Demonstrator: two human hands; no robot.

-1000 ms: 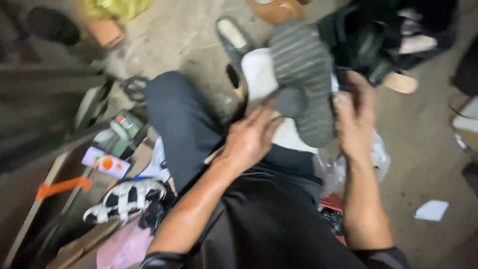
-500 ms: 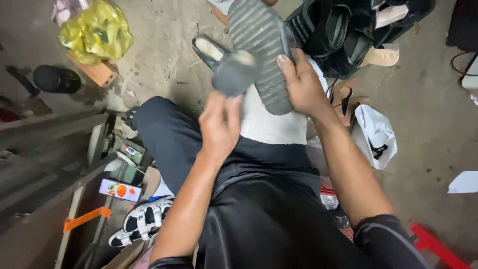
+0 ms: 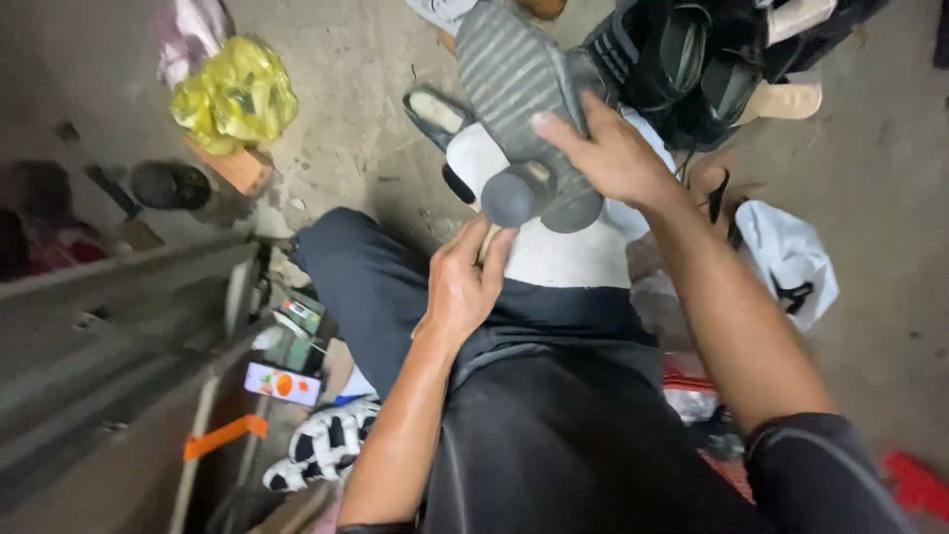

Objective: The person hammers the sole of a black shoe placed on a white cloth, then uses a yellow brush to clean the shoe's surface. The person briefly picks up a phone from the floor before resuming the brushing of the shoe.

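My right hand (image 3: 613, 153) grips a dark grey shoe (image 3: 514, 79) turned sole-up, with my fingers lying across the ribbed sole. My left hand (image 3: 465, 282) holds a short wooden handle with a round dark head, apparently a hammer (image 3: 519, 193). Its head rests against the heel end of the sole. Both are held over a white cloth (image 3: 573, 257) spread across my lap, and I am sitting in dark trousers.
A heap of black shoes (image 3: 692, 59) lies beyond the held shoe, and a black slip-on (image 3: 435, 109) sits to its left. A yellow plastic bag (image 3: 235, 94) is at far left, a white bag (image 3: 786, 257) at right. A black-and-white sandal (image 3: 326, 450) and small box (image 3: 282, 384) lie by my left leg.
My left hand has dropped lower towards my lap, while the tool's head stays at the heel. My right hand has shifted further across the sole. The view has tilted.
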